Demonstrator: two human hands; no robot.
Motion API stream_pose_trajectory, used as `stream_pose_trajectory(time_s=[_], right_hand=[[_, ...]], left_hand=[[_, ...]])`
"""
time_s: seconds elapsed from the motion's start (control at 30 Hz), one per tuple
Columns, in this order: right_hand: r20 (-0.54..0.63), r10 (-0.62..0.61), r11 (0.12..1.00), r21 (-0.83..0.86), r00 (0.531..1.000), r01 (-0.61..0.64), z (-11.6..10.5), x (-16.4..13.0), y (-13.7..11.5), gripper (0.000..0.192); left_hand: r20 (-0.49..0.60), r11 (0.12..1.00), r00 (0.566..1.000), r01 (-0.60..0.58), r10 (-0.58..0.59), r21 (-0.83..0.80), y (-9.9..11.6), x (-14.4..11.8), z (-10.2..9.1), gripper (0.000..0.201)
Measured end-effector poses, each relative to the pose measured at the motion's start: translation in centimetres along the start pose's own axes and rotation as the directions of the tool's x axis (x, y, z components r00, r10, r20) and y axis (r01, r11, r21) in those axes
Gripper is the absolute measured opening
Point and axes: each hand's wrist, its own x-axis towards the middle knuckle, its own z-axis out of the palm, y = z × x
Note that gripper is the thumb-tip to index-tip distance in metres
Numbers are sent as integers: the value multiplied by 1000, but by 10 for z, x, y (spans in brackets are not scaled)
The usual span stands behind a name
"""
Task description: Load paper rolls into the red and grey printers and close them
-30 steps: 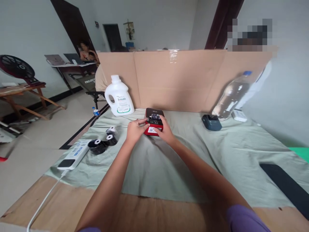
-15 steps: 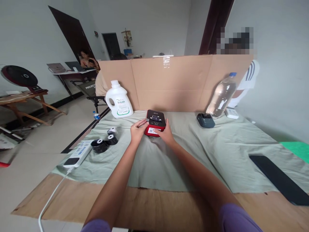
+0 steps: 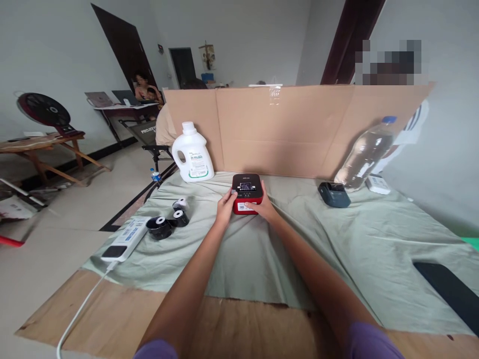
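Head camera looks forward and down over the table [image 3: 239,319]

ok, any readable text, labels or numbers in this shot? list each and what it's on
"PROJE…": white letters on the back of the black folding chair, cut off by its edge.
White jug: label print too small to read.
Red and black device between left hand and right hand: white front sticker with a code square, text too small; lid print blurred.
Power strip: blue label print unreadable.
Clear bottle, dark blue device: nothing readable.
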Motion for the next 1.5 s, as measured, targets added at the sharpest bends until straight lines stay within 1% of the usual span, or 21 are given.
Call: stream_pose_trajectory(time_s=[0.07,0.13,0.2,0.27,0.33,0.43,0.53,0.63,0.73,0.9,1.03,1.27,1.4,1.5], right_hand=[[-32,-44,999,1,999,44,3,-4,-2,127],[-70,-72,997,-3,995,72,7,-8,-8,126],[-76,-93,996,-9,993,92,7,-11,-19,127],[-73,-111,994,-19,991,110,2,-15,-34,129],[-87,-132,991,-49,987,128,-8,-23,-50,130],[-94,-171,979,-124,981,159,-27,-50,-66,131],[-106,-172,969,-199,979,148,-43,-90,-70,128],[-133,-142,962,-253,981,105,-51,-124,-68,128],[-129,-156,952,-283,979,115,-54,-140,-69,128],[-136,-151,935,-340,979,97,-54,-145,-67,124],[-135,-155,937,-335,979,102,-55,-145,-62,123],[-112,-133,939,-332,985,89,-54,-147,-65,121],[-105,-120,945,-318,987,81,-54,-147,-67,118],[-121,-89,939,-340,989,43,-55,-147,-66,117]], left_hand=[[41,1000,999,14,-13,-24,-1,-2,4,51],[58,999,998,-5,7,-48,3,-5,8,52],[77,997,996,-36,41,-62,11,-11,14,53],[115,996,990,-76,82,-51,21,-20,22,53],[162,990,976,-144,143,-8,28,-35,29,54],[228,968,952,-232,205,98,30,-67,37,57],[291,946,938,-252,188,203,22,-103,38,60],[324,926,930,-265,173,267,14,-132,37,63],[312,917,932,-279,185,286,8,-148,36,63],[292,906,938,-279,186,319,1,-153,33,62],[289,900,942,-269,172,344,-4,-152,30,61],[280,869,946,-272,162,413,-3,-154,26,61],[296,842,933,-324,207,432,0,-153,24,54],[305,843,919,-361,249,399,0,-151,22,44]])
